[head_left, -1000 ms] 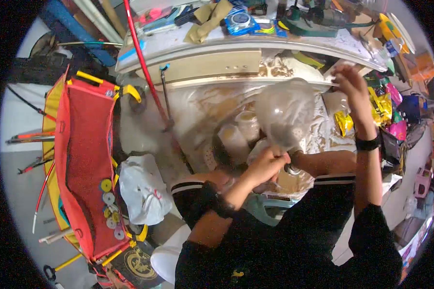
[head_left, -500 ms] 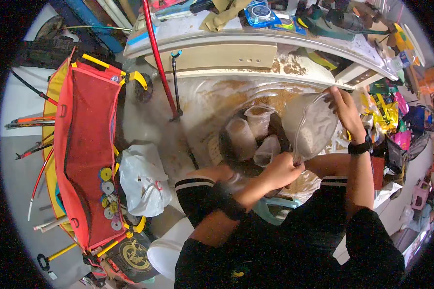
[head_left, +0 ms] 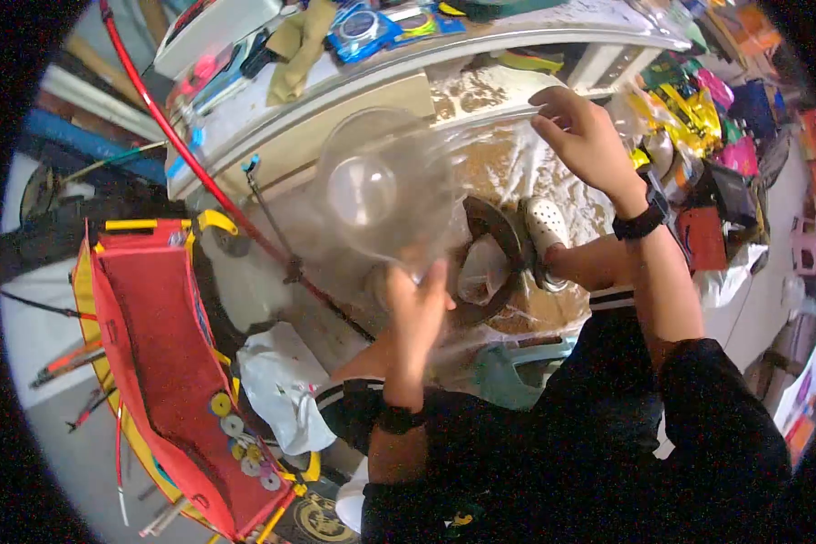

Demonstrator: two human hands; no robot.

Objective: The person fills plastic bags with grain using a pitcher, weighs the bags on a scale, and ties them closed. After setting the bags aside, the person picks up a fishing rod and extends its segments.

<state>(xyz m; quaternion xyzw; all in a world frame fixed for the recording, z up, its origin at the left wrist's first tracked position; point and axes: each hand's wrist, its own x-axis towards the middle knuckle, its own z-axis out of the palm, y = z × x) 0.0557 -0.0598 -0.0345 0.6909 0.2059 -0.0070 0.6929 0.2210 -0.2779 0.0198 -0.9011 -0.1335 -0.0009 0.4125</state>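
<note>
A large clear round plastic tub (head_left: 372, 186), blurred by motion, is tilted up in the middle of the view, with my left hand (head_left: 412, 308) gripping its lower rim. My right hand (head_left: 580, 140) is raised to the right of it, holding nothing, with its fingers apart and slightly curled. Below and between them a dark round basin (head_left: 494, 222) stands on the floor, partly hidden by the tub. A clear plastic cup (head_left: 482, 270) lies inside the basin.
A cluttered bench (head_left: 326, 77) runs across the top. At left stands a red fabric bin (head_left: 154, 335) with yellow corners, a white plastic bag (head_left: 281, 385) beside it. A red pole (head_left: 190, 168) slants down nearby. A green stool (head_left: 508, 372) sits near my legs.
The clear tub has swung left and up in my left hand. My right hand has let go of its rim and moved up and left. The view has turned.
</note>
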